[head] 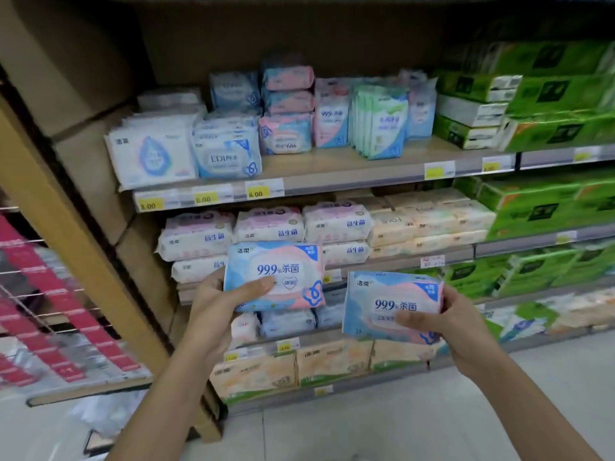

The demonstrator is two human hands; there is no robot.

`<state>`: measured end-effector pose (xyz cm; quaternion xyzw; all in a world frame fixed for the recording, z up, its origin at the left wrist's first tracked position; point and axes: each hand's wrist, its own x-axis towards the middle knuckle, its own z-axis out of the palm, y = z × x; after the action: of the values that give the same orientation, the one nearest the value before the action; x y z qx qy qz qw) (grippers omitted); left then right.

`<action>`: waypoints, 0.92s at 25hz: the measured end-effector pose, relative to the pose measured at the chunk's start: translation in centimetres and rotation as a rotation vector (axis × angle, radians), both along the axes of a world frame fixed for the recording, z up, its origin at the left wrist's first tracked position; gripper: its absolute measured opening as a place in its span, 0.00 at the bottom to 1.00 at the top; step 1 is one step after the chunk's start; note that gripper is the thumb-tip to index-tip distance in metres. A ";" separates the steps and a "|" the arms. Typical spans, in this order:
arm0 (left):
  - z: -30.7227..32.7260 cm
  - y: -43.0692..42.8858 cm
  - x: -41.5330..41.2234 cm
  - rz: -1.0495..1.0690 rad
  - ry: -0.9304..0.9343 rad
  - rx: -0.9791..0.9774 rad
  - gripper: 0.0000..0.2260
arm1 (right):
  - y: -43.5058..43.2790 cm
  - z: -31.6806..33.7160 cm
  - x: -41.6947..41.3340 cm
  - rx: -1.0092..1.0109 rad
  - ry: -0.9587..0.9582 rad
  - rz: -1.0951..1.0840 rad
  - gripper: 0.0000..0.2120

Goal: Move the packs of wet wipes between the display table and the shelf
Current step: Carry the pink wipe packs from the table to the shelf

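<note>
Head view: the left hand [213, 304] grips one blue-and-pink wet wipes pack [274, 276], and the right hand [462, 324] grips a second pack [392, 306]. Both packs are held up in front of the shelf [332, 176], touching neither it nor each other. Matching packs [331, 119] stand there. Likely mid-transfer, with neither pack placed.

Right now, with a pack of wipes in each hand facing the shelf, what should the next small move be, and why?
Probably raise the left hand and set the left pack on the bare front of the upper shelf, before the standing pack with the same 99.9 print. The right hand grips the right pack too, so neither hand is free.
</note>
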<state>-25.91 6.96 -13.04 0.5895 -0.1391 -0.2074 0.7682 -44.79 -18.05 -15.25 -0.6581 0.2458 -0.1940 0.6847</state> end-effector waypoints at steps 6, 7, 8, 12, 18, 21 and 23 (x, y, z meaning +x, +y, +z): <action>2.8 -10.3 8.4 0.074 -0.059 -0.067 0.26 | -9.7 3.4 10.2 -0.018 -0.096 0.123 0.43; 3.4 -11.8 9.6 0.087 -0.067 -0.081 0.22 | -11.1 4.4 11.7 -0.037 -0.106 0.124 0.43; 4.2 -13.4 10.9 0.103 -0.079 -0.094 0.21 | -12.7 5.4 13.4 -0.059 -0.128 0.144 0.43; 6.5 -17.6 14.8 0.132 -0.117 -0.118 0.23 | -16.6 8.2 18.4 -0.075 -0.219 0.187 0.42; 8.4 -21.4 19.6 0.118 -0.161 -0.084 0.26 | -18.6 9.7 23.5 -0.045 -0.272 0.257 0.46; 8.2 -22.1 21.3 0.135 -0.184 -0.064 0.26 | -18.8 9.9 25.1 -0.050 -0.279 0.232 0.48; 7.9 -22.4 22.0 0.140 -0.218 -0.027 0.24 | -18.8 10.1 26.1 -0.057 -0.282 0.226 0.48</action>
<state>-3.94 -15.46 -5.15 0.6064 -0.1832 -0.0859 0.7690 -18.74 -36.81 -5.20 -0.6669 0.0662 -0.2133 0.7109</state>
